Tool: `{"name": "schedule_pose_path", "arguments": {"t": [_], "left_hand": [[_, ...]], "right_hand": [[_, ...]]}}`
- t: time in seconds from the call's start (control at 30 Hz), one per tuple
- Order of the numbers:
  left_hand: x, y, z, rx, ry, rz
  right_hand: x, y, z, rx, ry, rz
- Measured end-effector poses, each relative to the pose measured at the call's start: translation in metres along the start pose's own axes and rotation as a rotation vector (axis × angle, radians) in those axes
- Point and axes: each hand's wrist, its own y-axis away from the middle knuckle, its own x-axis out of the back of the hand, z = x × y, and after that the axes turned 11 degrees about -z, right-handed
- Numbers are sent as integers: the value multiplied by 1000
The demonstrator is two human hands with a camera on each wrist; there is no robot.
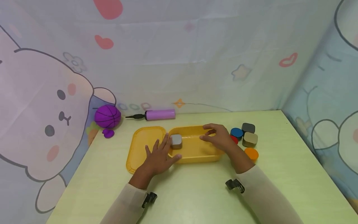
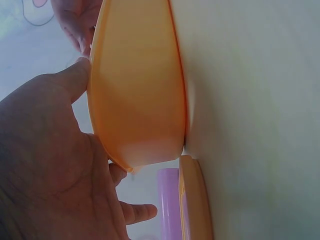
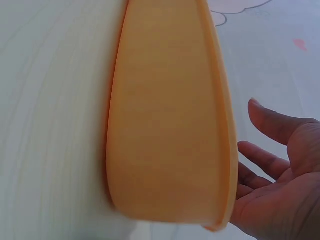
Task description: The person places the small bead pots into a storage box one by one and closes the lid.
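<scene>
Container (image 1: 195, 160), yellow, rectangular and open-topped, stands base-down near the middle of the table (image 1: 195, 193) in the head view. Its long axis runs left to right before the person, short ends facing the sides. A grey-topped rounded block (image 1: 176, 141) sits inside at the left end. Left hand (image 1: 160, 160): at the left end, fingers straight and spread wide. Right hand (image 1: 219, 137): over the right end, fingers bent, a clear gap between thumb and forefinger. A yellow lid (image 1: 142, 146) lies flat just beside the left end, long axis pointing away from the person. Behind it lies a purple hand pump (image 1: 160, 114), black nozzle to the left.

Left wrist view: the container's outer long wall is seen, its long axis running up the view. The left thumb tip is at the rim; the other fingers extend around the near end.

Right wrist view: the container's long axis again runs up the view. The right hand is beyond the rim, thumb and fingers well apart; whether it touches the rim cannot be told.
</scene>
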Motion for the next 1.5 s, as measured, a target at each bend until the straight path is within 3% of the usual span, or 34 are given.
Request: {"name": "schedule_pose_path", "arguments": {"t": [0.3, 0.83, 0.97, 1.2, 1.5], "left_hand": [[-3, 0, -1, -1, 0, 2], [-3, 4, -2, 1, -1, -1], [-4, 2, -4, 4, -6, -2], [-2, -1, -5, 1, 3, -7], [-2, -2, -5, 1, 7, -4]], "right_hand": [[25, 26, 15, 4, -14, 44], [60, 62, 44, -18, 52, 261], [68, 68, 53, -54, 17, 312], [84, 82, 71, -113, -88, 327], [92, 86, 87, -156, -15, 361]]}}
